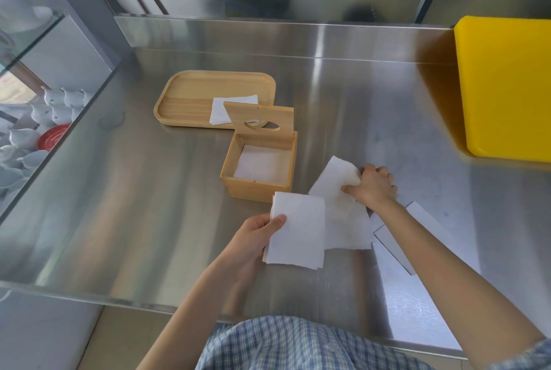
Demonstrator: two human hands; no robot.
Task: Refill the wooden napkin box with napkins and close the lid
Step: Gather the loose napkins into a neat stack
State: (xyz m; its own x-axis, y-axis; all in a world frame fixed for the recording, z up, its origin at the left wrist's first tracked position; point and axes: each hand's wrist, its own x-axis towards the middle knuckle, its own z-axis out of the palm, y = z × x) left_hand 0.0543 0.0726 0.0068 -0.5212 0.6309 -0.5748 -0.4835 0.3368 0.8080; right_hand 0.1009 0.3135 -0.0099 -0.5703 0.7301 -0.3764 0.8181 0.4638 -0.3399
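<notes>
1. risk: loose napkins at lower centre could slide on the slick steel counter or crumple if pinched unevenly, then jam in the box.
2. risk: upright lid could drop shut if bumped.
3. left hand, lower centre: thumb pinching a folded napkin stack against fingers underneath.
4. right hand, right of centre: fingers curled, gripping a lifted napkin.
5. wooden napkin box, mid-frame, open, white napkins already inside.
</notes>
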